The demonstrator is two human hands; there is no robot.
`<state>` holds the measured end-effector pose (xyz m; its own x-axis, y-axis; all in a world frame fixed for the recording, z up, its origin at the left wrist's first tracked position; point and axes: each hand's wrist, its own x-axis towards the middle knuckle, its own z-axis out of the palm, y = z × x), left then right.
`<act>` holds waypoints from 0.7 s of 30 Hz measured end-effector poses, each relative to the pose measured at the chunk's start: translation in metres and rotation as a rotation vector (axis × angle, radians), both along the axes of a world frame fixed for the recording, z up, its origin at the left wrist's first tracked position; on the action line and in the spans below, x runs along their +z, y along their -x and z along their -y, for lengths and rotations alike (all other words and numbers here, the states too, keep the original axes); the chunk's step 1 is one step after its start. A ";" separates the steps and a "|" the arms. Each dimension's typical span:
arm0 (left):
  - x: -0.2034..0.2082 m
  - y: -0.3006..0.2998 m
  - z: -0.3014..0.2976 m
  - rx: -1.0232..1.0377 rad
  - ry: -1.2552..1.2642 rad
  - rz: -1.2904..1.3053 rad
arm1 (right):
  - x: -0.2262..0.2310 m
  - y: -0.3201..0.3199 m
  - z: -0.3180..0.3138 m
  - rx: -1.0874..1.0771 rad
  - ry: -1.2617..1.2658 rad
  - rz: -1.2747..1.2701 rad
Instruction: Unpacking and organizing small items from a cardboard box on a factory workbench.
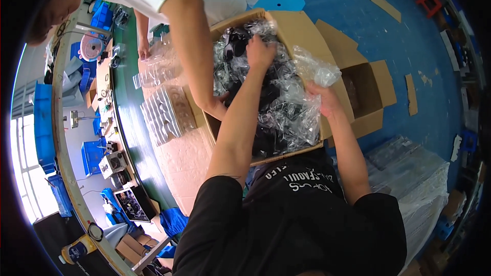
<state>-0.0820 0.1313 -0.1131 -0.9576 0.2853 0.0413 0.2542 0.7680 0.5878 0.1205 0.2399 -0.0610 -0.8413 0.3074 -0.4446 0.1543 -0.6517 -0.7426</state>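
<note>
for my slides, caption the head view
Left hand inside cardboard box of bagged black items, right hand at clear plastic bag

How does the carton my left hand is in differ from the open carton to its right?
Your carton holds black items in clear plastic; the other carton shows bare cardboard inside. Your carton looks larger than the other carton. Your carton has your left hand in it; the other carton has none. Both are brown with open flaps.

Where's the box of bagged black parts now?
In the head view, just above centre: the box, with the wearer's left hand in it, is left of another open carton.
</note>
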 end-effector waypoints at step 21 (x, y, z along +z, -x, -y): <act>0.037 0.047 0.042 -0.298 -0.526 -0.055 | -0.018 0.003 -0.008 0.023 0.063 -0.092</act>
<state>-0.1293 0.0890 -0.0761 -0.8318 0.4689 0.2970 0.4548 0.2690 0.8490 0.1177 0.2480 -0.0787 -0.8858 0.2616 -0.3833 0.1029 -0.6947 -0.7119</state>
